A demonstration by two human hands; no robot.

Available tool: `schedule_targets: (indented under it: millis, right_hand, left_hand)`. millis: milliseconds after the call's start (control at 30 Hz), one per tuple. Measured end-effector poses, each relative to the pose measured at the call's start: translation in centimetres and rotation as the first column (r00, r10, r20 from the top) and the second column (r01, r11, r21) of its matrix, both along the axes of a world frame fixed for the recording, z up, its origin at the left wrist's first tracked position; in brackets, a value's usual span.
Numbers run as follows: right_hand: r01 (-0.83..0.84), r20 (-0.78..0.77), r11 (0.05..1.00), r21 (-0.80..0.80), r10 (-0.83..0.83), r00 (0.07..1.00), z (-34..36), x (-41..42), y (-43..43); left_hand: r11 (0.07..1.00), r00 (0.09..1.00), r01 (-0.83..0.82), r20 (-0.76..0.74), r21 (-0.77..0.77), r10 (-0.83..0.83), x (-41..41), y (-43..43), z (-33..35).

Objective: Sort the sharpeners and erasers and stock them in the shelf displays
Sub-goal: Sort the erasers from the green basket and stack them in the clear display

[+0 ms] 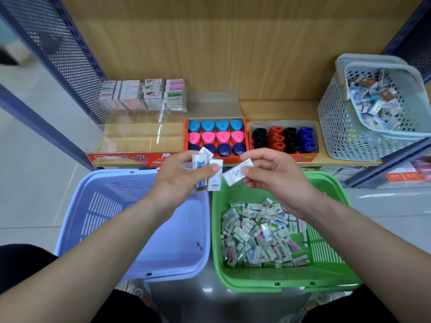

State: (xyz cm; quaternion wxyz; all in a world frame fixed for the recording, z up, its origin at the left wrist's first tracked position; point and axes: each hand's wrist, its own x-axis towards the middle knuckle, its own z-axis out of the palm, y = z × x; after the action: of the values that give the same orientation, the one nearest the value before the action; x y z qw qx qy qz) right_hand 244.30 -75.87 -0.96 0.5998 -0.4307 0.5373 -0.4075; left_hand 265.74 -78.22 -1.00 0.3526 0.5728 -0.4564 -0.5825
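Note:
My left hand [179, 176] grips a small stack of white wrapped erasers [208, 170] above the gap between two baskets. Beside it, my right hand [270, 173] pinches one white eraser [236, 174] by its end, close to the stack. Below, the green basket [326, 271] holds several loose wrapped erasers [261, 236]. On the shelf stand an orange box of blue, pink and navy sharpeners [217, 136], a box of black, red and blue sharpeners [284, 138], and a clear display [140, 136] with stacked erasers [142, 94] at its back.
A lilac basket [144, 229] sits left of the green one, holding almost nothing. A pale blue perforated basket [345, 127] with mixed small packs stands at the shelf's right end. Purple shelf posts [58, 43] frame both sides. My knees are at the bottom edge.

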Motion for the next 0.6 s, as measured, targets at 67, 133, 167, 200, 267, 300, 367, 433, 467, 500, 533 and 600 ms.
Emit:
schedule_targets:
  millis: [67, 133, 167, 200, 267, 300, 367, 433, 467, 500, 533, 600]
  right_hand:
    - [0.003, -0.005, 1.000, 0.015, -0.003, 1.000, 0.4, 1.3, -0.6]
    - [-0.022, -0.054, 0.999, 0.028, 0.024, 0.998, 0.5, 3.4, -1.8]
    - [-0.035, -0.077, 0.999, 0.024, 0.037, 0.996, 0.4, 4.8, -2.8]
    - [-0.048, -0.089, 0.999, 0.016, 0.049, 0.995, 0.2, 6.3, -4.0]
    - [-0.076, -0.110, 0.997, -0.009, 0.075, 0.991, -0.4, 9.8, -7.0]
    - [-0.090, -0.124, 0.996, -0.028, 0.086, 0.989, -0.8, 11.7, -8.5]
    - [-0.109, -0.147, 0.992, -0.061, 0.099, 0.984, -1.9, 15.7, -11.6]
    - [-0.141, -0.185, 0.986, -0.085, 0.123, 0.975, -2.9, 19.6, -14.6]
    - [-0.156, -0.220, 0.983, -0.099, 0.131, 0.967, -3.5, 21.4, -16.1]
    - [-0.165, -0.265, 0.980, -0.115, 0.130, 0.956, -4.1, 23.1, -17.7]
    - [-0.168, -0.306, 0.977, -0.133, 0.120, 0.944, -4.7, 24.6, -19.4]
    - [-0.151, -0.353, 0.972, -0.179, 0.079, 0.932, -5.7, 27.5, -22.8]
  left_hand:
    - [0.999, 0.998, -0.036, 0.056, -0.033, 0.038, 2.3, -0.1, 0.8]
    - [0.994, 0.991, -0.100, 0.086, -0.032, 0.102, 5.3, -0.5, 1.4]
    - [0.991, 0.986, -0.133, 0.096, -0.025, 0.135, 7.0, -0.6, 1.8]
    - [0.985, 0.980, -0.170, 0.104, -0.022, 0.171, 8.8, -0.8, 2.0]
    - [0.973, 0.965, -0.230, 0.125, -0.030, 0.232, 12.3, -1.2, 2.5]
    - [0.964, 0.954, -0.265, 0.137, -0.033, 0.267, 14.1, -1.5, 2.6]
    - [0.936, 0.926, -0.349, 0.138, -0.041, 0.351, 17.4, -2.0, 2.7]
    - [0.904, 0.896, -0.424, 0.123, -0.045, 0.426, 20.3, -2.5, 2.2]
    - [0.893, 0.886, -0.449, 0.113, -0.037, 0.450, 21.4, -2.7, 1.9]
    - [0.885, 0.880, -0.464, 0.099, -0.029, 0.465, 22.3, -2.9, 1.5]
    - [0.880, 0.876, -0.475, 0.089, -0.024, 0.475, 23.0, -3.1, 1.2]
    - [0.874, 0.869, -0.485, 0.088, -0.032, 0.486, 24.1, -3.4, 0.6]
